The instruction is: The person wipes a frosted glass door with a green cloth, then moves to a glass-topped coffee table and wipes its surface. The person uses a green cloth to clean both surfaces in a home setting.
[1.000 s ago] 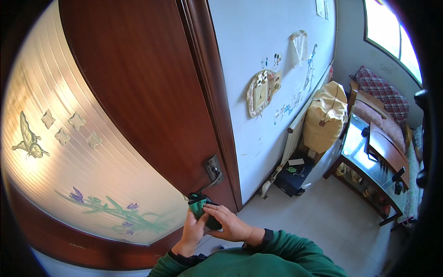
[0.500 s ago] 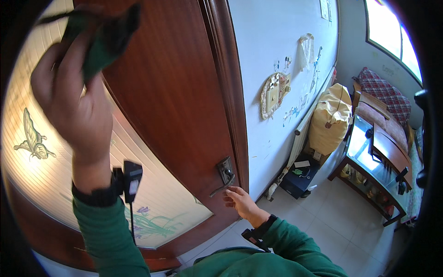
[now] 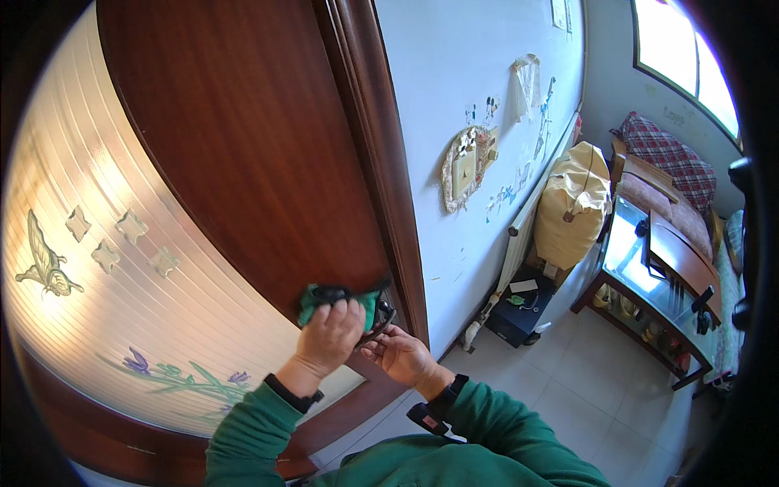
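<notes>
My left hand (image 3: 331,334) is closed on a green and black cloth (image 3: 308,305) and presses it to the brown wooden door (image 3: 243,138), just left of the dark metal door handle (image 3: 388,315). The cloth hides part of the handle's plate. My right hand (image 3: 403,357) is at the lever's lower end, its fingers curled around it. Beside my left forearm is the door's ribbed, lit glass panel (image 3: 154,308), decorated with a butterfly and purple flowers.
A pale wall (image 3: 438,73) with a decorated switch surround (image 3: 464,170) adjoins the door frame. Further right stand a yellow covered bundle (image 3: 573,207), a dark box (image 3: 516,318) on the tiled floor, a glass-topped table (image 3: 625,243) and a seat with a plaid cushion (image 3: 669,158).
My left hand has come down from high on the door with the cloth, to beside the handle. My right hand has moved slightly left onto the lever.
</notes>
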The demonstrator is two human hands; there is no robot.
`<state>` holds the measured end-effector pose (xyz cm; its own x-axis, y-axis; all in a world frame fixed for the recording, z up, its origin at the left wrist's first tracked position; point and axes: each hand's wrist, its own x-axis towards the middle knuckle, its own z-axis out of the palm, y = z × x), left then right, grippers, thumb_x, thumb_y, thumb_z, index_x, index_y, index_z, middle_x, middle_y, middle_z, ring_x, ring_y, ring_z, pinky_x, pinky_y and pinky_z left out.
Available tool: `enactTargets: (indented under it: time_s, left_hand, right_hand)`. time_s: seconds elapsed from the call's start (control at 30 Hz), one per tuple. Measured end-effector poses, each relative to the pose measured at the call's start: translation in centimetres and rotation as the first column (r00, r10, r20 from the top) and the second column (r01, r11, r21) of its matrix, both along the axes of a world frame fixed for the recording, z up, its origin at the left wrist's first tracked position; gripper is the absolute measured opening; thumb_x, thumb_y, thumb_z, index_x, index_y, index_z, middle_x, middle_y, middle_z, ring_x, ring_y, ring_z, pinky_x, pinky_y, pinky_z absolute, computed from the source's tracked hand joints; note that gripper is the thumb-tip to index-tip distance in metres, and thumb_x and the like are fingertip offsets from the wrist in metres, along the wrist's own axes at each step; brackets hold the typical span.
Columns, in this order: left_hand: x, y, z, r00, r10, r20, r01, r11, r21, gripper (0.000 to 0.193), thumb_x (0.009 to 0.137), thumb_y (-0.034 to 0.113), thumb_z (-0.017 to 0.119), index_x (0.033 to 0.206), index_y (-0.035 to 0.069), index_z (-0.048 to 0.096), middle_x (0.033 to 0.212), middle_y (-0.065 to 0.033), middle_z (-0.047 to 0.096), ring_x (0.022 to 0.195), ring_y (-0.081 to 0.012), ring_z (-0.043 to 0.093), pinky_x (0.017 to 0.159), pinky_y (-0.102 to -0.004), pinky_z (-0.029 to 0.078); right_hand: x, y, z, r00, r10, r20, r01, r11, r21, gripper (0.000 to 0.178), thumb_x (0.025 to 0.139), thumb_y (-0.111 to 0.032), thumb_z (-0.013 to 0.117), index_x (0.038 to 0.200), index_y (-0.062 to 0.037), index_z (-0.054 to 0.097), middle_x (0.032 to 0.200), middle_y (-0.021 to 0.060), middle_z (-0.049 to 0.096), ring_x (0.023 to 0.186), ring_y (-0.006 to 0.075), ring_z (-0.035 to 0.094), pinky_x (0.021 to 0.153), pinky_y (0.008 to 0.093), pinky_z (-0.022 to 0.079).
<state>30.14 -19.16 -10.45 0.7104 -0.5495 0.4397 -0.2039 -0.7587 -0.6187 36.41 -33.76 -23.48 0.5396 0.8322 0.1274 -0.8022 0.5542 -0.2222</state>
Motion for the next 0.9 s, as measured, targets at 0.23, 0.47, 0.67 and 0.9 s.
enactTargets:
  time_s: [0.23,0.47,0.67,0.9]
  left_hand:
    - [1.0,0.3,3.1,0.998,0.021,0.061,-0.027,0.995,0.096,0.030,0.087,0.019,0.049,0.111,0.006,0.060,0.107,-0.0071,0.057,0.100,-0.0226,0.052,0.082,-0.0372,0.041]
    - [5.8,-0.6,19.0,0.814,0.079,0.575,-0.092,0.996,-0.006,0.028,0.089,0.011,0.058,0.117,0.011,0.062,0.109,-0.0077,0.057,0.104,-0.0248,0.053,0.085,-0.0386,0.044]
    - [7.4,-3.1,11.8,0.928,0.020,0.371,-0.022,1.000,-0.001,0.026,0.087,0.015,0.052,0.109,0.003,0.061,0.107,-0.0096,0.057,0.100,-0.0251,0.053,0.077,-0.0386,0.044]
    - [5.7,-4.5,0.4,0.994,0.111,0.014,-0.111,0.994,-0.023,0.029,0.082,0.018,0.053,0.107,0.006,0.062,0.108,-0.0072,0.058,0.099,-0.0218,0.052,0.081,-0.0332,0.041]
  right_hand:
    - [-0.3,0.3,0.4,0.998,-0.049,-0.035,0.043,0.988,-0.148,0.015,0.093,-0.003,0.045,0.106,-0.0041,0.053,0.109,0.0138,0.061,0.092,0.0249,0.061,0.088,0.0407,0.047]
    - [-0.5,0.1,0.8,0.997,-0.047,-0.060,0.039,0.992,-0.120,0.019,0.092,-0.002,0.046,0.109,-0.0039,0.053,0.111,0.0150,0.061,0.093,0.0249,0.062,0.086,0.0404,0.048]
    - [-0.3,-0.3,0.4,0.998,-0.026,-0.058,0.019,0.993,-0.117,0.022,0.092,0.000,0.045,0.112,-0.0036,0.053,0.113,0.0133,0.061,0.094,0.0244,0.062,0.087,0.0403,0.048]
    - [-0.4,-0.3,1.0,0.999,-0.029,-0.029,0.022,0.977,-0.210,0.025,0.090,0.005,0.041,0.112,-0.0013,0.050,0.114,0.0149,0.059,0.100,0.0256,0.061,0.089,0.0382,0.049]
